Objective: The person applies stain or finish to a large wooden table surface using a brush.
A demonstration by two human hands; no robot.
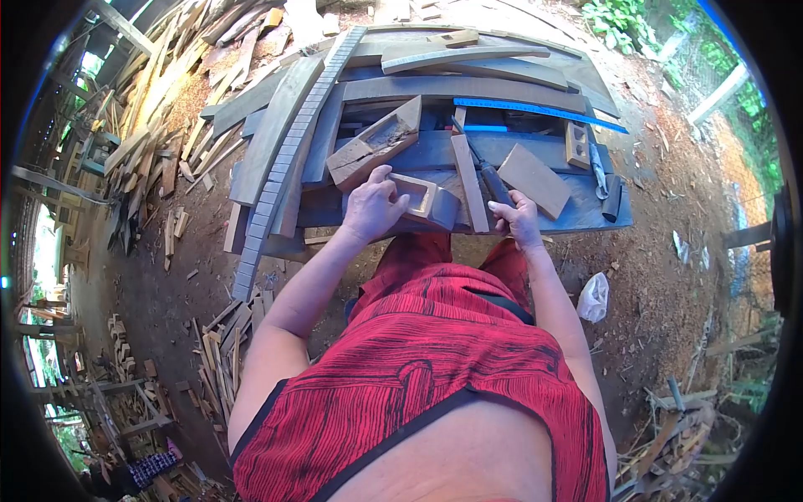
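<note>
My left hand is closed on the near-left end of a hollowed wooden block, its thumb by the rectangular recess. Just beyond it lies a larger hollowed block with a rough, broken-looking side. My right hand has its fingers closed around the near end of a slim tool with a dark handle; its thin shaft points away from me, and its tip is hard to make out. Between the hands lies a narrow wooden strip. A flat wooden board lies beyond my right hand.
A blue ruler crosses the plank bench. A small block with holes sits at its right. One long strip with marked lines overhangs the front left. Scrap wood is piled leftward; a plastic bag lies on the ground.
</note>
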